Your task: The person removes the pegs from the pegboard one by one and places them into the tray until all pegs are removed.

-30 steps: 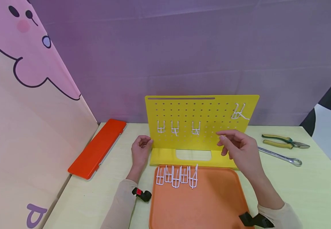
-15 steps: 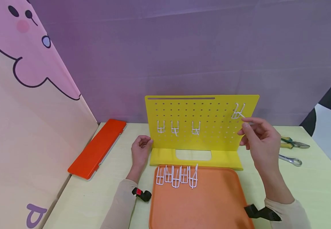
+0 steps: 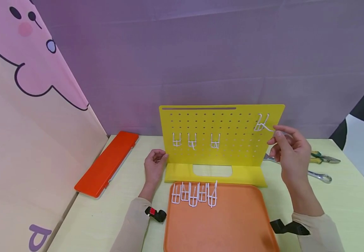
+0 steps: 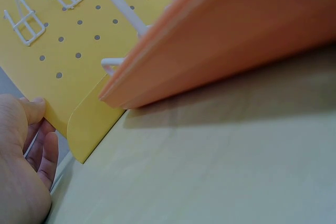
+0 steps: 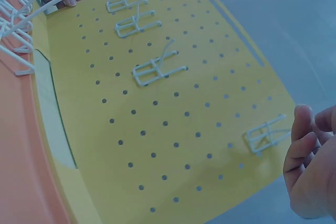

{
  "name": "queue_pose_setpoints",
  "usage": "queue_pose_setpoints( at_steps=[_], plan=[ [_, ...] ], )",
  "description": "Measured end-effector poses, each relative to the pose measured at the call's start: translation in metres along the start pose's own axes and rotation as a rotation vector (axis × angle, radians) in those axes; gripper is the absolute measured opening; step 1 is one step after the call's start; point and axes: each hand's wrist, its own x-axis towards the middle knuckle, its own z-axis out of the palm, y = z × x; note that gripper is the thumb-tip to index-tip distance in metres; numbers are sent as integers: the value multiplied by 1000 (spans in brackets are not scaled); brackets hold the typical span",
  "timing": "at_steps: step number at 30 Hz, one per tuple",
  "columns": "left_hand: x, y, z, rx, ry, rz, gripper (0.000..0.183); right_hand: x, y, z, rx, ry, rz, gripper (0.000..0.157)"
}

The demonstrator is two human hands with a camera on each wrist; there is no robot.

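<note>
Head view: one yellow pegboard, standing on the pale worktop, its base toward the person.

Hands, two. Left hand: at the pegboard's lower left side edge, gripping it; in the left wrist view the thumb lies against the front face and the fingers curl beside the edge. Right hand: raised by the pegboard's upper right side, fingers partly curled, thumb and forefinger close together at the prong tip of a white wire hook; whether they pinch the tip or only sit beside it cannot be told.

Hooks on the pegboard, four, white wire. Upper right hook: high near the right edge, prong slanting toward the right hand. Far left hook, second hook and third hook: in one level row, lower on the board, the third set further apart.

Orange tray, one: just in front of the pegboard base. Loose hooks, five, white wire: side by side along its far rim, toward the left corner.

Red case, one, long and flat: on the worktop, left of the left hand. Pliers and metal wrench, one each: at right, both partly hidden behind the right hand.
</note>
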Motion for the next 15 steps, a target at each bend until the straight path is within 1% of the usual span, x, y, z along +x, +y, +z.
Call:
queue_pose_setpoints(
  at_steps=[4,9,15],
  plan=[
    [-1,1,0,-1,-4,3,10,4,7,-4,43,-33,17,20],
    [0,1,0,7,-10,2,10,8,14,-7,70,-115,11,25],
    [1,-1,-1,25,-11,-11,10,12,19,-8,129,-197,31,24]
  ],
)
